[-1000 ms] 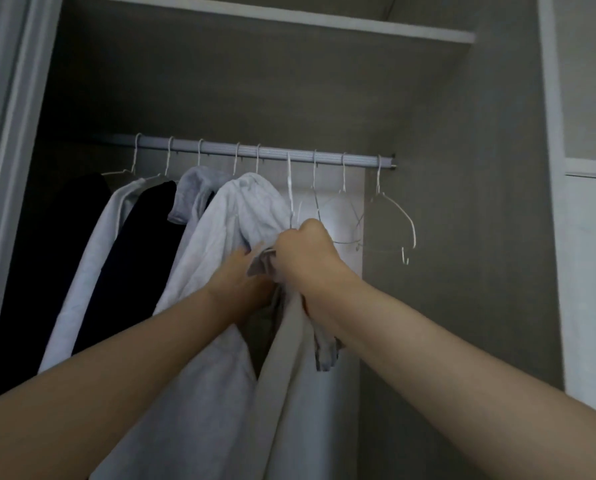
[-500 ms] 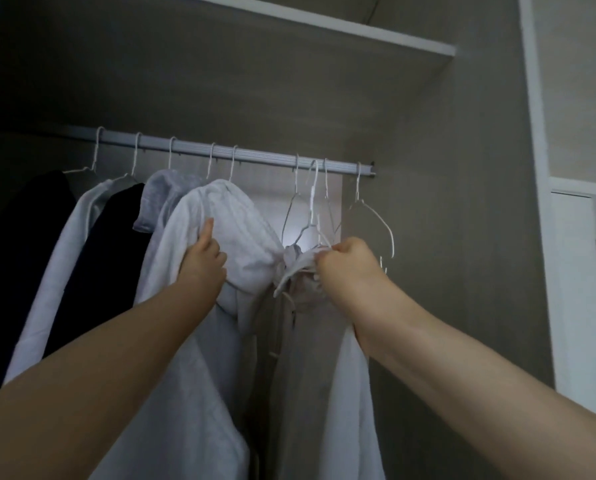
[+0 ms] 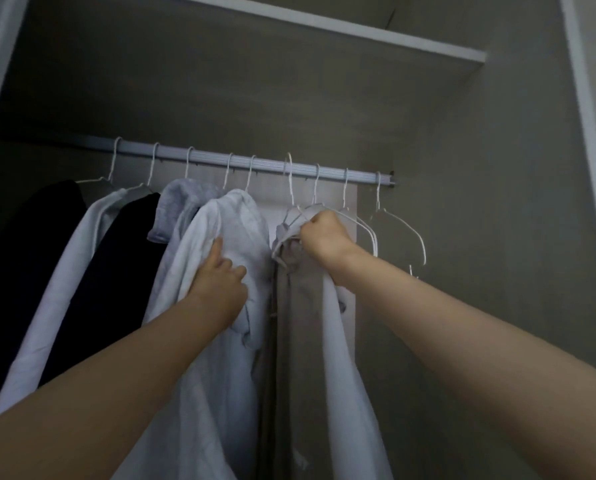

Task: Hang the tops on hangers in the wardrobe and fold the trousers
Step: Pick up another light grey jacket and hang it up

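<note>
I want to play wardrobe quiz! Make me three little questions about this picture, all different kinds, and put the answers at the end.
1. True or false: the right hand grips the beige top near its hanger hook.
2. What does the left hand rest on? A) the white hoodie B) the black top C) the shelf
3. Fill in: at the right end of the rail hangs an ____ wire hanger.

Key: 1 true; 2 A; 3 empty.
</note>
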`<state>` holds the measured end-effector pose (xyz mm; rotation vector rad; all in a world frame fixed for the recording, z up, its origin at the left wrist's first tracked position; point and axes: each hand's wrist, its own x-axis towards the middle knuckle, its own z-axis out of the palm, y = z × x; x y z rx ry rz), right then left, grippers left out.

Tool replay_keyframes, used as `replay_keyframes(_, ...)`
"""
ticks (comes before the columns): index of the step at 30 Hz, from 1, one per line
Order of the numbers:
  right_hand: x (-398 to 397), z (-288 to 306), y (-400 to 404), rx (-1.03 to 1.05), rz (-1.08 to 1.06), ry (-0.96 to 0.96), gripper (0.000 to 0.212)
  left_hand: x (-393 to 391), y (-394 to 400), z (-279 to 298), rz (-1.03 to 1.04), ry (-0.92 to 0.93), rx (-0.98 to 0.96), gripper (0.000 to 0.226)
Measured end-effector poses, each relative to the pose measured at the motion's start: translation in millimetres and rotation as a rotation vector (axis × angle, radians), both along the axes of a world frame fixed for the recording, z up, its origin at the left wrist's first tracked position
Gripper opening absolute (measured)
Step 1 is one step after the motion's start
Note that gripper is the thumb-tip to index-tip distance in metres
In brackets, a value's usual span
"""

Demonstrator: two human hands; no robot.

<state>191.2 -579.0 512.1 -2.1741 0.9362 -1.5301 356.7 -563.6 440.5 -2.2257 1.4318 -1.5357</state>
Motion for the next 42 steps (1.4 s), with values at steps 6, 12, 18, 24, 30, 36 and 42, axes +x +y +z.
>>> replay_keyframes(6, 31, 43, -19, -0.010, 0.056, -0.069, 0.024, -43, 0, -11, -1.036, 1.002, -0.174, 0.057)
replay_keyframes(12, 49, 67, -37, 0.046, 0.081, -0.152, 0.033, -67, 7, -29, -1.170, 1.216, 0.002, 0.088)
replay_keyframes(18, 63, 59, -66, 0.116, 0.071, -0.115, 0.017, -69, 3, -50, -0.801, 0.928, -0.232, 0.078)
replay_keyframes(24, 56, 29, -65, 0.048, 0.049, -0.060, 0.029, -71, 25, -71, -0.875, 0.918, -0.178, 0.072)
replay_keyframes(30, 26, -3, -26, -0.187, -0.005, -0.057, 0.034, -88, 48, -83, -0.889, 0.861, -0.263, 0.064)
replay_keyframes(36, -14, -87, 28, -0.365, 0.063, -0.115, 0.053, -126, 88, -112, -0.784, 0.851, -0.235, 0.050)
replay_keyframes(42, -70, -165, 71, -0.188, 0.433, -0.154, 0.045, -174, 153, -170, -0.450, 1.121, -0.279, 0.073)
